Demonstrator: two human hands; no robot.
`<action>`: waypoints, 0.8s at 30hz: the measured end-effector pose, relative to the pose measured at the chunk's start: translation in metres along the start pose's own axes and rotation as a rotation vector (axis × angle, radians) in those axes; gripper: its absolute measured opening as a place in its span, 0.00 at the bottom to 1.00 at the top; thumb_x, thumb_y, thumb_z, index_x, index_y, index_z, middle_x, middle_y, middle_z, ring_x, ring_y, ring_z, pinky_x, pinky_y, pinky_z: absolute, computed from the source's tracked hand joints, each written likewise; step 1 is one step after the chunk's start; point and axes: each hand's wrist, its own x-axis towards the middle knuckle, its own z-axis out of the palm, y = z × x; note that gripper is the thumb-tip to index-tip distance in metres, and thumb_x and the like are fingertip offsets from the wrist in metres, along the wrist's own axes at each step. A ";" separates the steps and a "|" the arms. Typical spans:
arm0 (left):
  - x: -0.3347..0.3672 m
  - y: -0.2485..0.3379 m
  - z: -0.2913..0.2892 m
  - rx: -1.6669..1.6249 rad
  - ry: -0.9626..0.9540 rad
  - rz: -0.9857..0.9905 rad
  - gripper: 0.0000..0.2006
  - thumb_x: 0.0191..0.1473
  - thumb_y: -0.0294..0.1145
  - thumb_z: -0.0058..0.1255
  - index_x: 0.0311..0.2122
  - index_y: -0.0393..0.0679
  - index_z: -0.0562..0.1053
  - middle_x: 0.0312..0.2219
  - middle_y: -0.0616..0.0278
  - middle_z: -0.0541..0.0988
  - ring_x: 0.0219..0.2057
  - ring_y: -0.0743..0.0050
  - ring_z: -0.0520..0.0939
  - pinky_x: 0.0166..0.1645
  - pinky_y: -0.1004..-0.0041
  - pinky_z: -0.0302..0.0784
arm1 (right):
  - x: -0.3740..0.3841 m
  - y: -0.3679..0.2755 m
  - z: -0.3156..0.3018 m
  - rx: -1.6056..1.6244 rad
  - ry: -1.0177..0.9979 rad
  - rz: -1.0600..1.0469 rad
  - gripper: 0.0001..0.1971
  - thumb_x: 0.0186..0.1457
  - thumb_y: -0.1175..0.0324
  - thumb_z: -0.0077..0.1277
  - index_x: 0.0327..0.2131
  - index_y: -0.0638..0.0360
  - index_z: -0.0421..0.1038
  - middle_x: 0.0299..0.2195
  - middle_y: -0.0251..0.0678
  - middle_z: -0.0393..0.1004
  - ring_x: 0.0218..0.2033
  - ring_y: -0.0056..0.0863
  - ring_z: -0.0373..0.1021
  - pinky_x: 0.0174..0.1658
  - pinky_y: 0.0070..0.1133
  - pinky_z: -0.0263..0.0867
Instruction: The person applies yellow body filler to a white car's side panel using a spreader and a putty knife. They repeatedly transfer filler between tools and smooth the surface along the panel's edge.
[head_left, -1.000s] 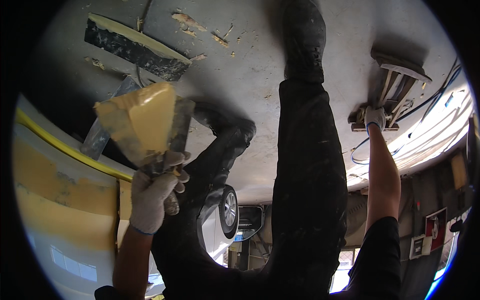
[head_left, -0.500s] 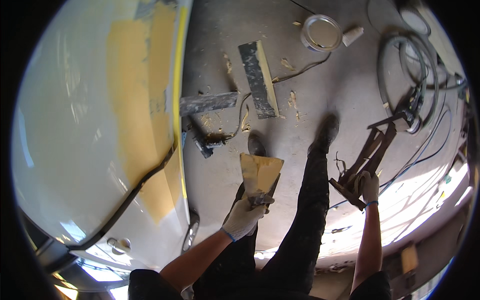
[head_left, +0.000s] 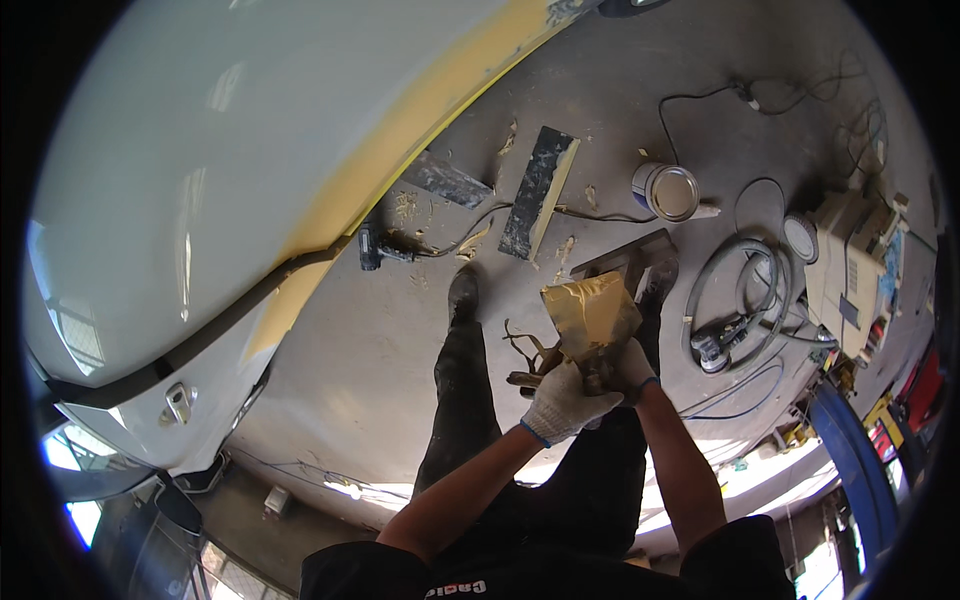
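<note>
My left hand (head_left: 570,402), in a white knit glove, is closed on a wide putty knife (head_left: 592,310) whose blade is smeared with yellow filler. Close beside it my right hand (head_left: 632,368), gloved too, grips a dark brown stool-like frame (head_left: 632,253) that hangs behind the putty knife. Part of the frame and most of the right fingers are hidden by the blade and the left hand. Thin strings or wires (head_left: 522,342) stick out from the frame's near end. Both hands are over my legs, apart from the car.
To the left stands a white car panel (head_left: 200,200) with a yellow filler band (head_left: 400,150). On the floor lie a filler-edged black board (head_left: 535,195), a grey board (head_left: 447,178), a black corded tool (head_left: 370,247), an open can (head_left: 676,192), a hose (head_left: 690,315) and a beige machine (head_left: 850,270).
My right hand has swung the brown frame in from the right to meet my left hand. The putty knife has shifted right. The view has turned, and the car sits more aslant.
</note>
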 end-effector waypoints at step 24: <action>0.116 -0.330 0.089 0.215 0.497 -0.418 0.14 0.52 0.41 0.59 0.38 0.42 0.77 0.30 0.43 0.82 0.36 0.37 0.83 0.41 0.46 0.77 | 0.058 0.232 -0.073 -0.207 0.160 0.332 0.40 0.55 0.44 0.62 0.64 0.51 0.57 0.49 0.37 0.74 0.50 0.36 0.71 0.58 0.35 0.64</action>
